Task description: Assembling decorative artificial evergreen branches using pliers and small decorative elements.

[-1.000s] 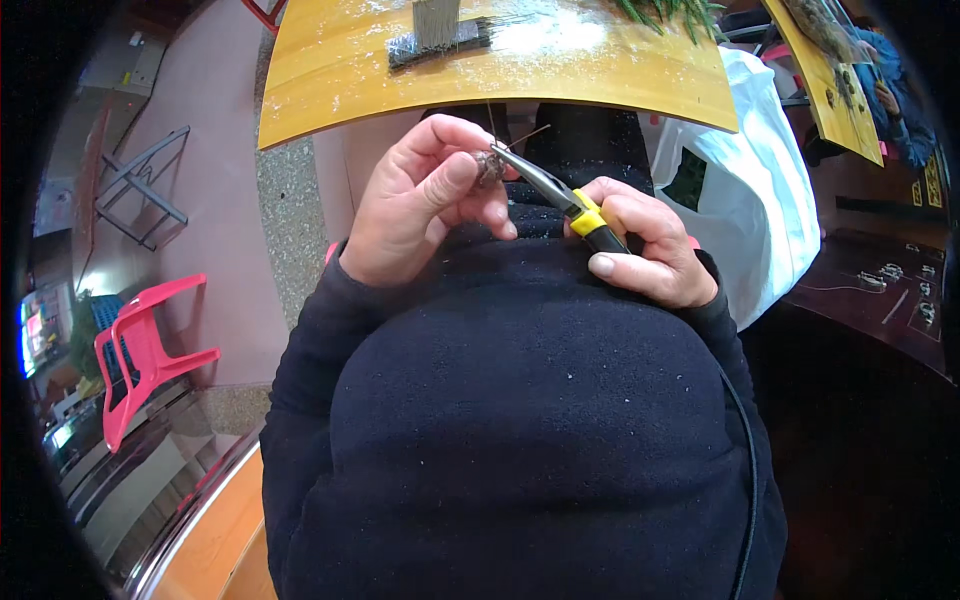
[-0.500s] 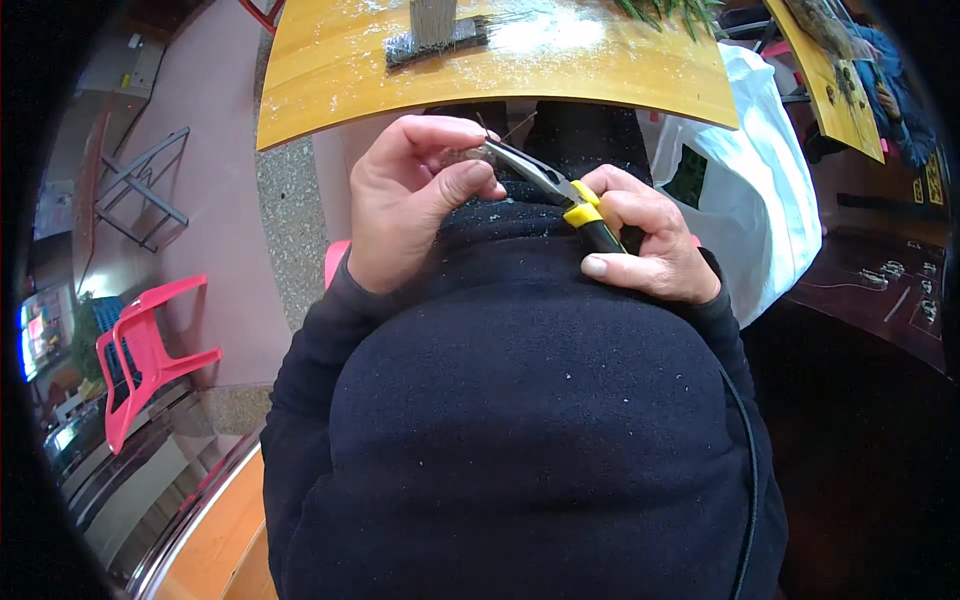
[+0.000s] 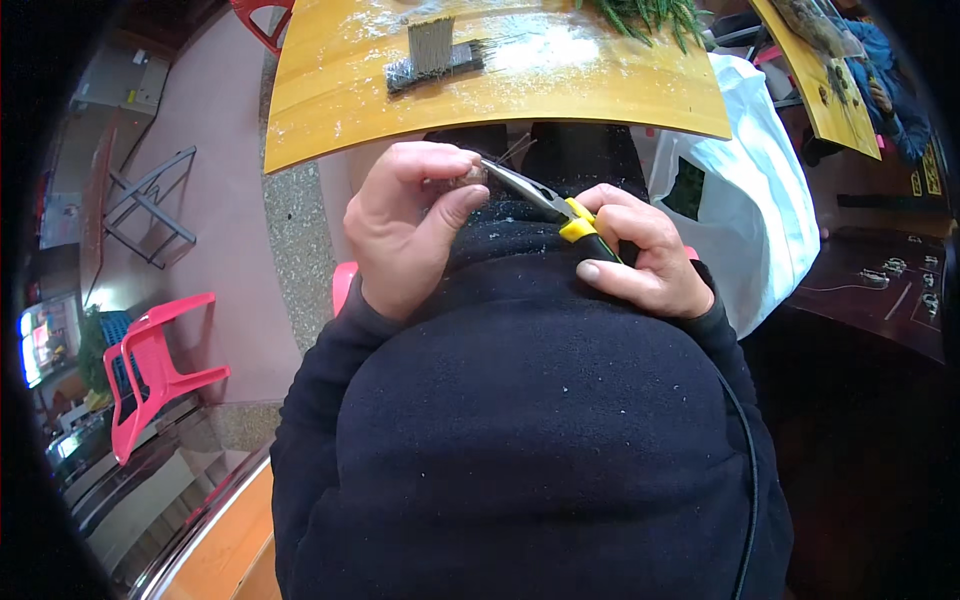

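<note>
My left grip [image 3: 395,225] is pinched tight on a small brown piece [image 3: 474,176]; my right grip [image 3: 645,250] is closed round the handles of needle-nose pliers [image 3: 578,222]. At my right a white plastic bag [image 3: 780,190] gapes, with something dark green [image 3: 688,188] in its mouth. On the second desk [image 3: 838,125], a clear bag [image 3: 848,45] holds brownish stuff, too blurred to name. The brown piece is above my lap, just short of the near edge of my yellow desk [image 3: 600,105]. My fingertips cover much of it. Thin wires [image 3: 515,150] show just beyond it, and the plier tips reach it, though I cannot tell whether they touch. Green needled sprigs [image 3: 655,14] lie at the far side, among white flecks.
</note>
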Motion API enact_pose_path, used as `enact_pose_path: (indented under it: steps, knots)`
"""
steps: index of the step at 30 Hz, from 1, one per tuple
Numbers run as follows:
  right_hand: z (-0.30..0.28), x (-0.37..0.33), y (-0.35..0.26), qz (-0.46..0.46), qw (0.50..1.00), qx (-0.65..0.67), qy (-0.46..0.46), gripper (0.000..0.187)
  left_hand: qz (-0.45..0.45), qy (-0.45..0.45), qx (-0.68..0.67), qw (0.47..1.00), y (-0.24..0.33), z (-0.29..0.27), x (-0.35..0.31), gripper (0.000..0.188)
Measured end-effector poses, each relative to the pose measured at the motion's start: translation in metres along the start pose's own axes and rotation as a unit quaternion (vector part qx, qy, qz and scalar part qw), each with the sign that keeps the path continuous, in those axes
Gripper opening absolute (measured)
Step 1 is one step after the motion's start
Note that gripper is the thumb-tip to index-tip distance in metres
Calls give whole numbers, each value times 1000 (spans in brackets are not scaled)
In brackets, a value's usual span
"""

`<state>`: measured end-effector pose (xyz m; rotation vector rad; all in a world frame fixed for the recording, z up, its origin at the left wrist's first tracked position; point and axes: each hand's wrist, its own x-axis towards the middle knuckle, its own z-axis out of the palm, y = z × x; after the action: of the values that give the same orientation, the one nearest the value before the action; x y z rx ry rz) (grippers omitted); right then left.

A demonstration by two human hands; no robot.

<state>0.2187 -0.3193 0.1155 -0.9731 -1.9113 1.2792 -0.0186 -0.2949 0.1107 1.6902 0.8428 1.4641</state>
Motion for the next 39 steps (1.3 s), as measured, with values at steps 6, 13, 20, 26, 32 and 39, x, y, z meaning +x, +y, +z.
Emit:
enact_pose_path:
  steps: [6, 13, 20, 26, 32, 39]
  knots:
    - [6, -2, 2, -35, 999, 11, 7, 31, -356, -82, -432, 824, 0, -10, 3, 19]
    - [14, 0, 2, -56, 998, 5, 15, 30, -419, -187, -538, 707, -10, -27, 5, 27]
    - [9, 2, -8, -38, 999, -15, 19, 30, -242, -71, -206, 945, 14, -7, 6, 24]
    - [8, 0, -10, -22, 1000, -5, 11, 29, -150, -42, -82, 984, 16, -5, 4, 21]
    - [9, -1, -5, -44, 999, -23, 16, 29, -429, -204, -416, 775, 5, -35, 17, 25]
    - [-3, 9, -10, -14, 1000, -7, 24, 29, -413, -144, -384, 813, 9, -24, 29, 24]
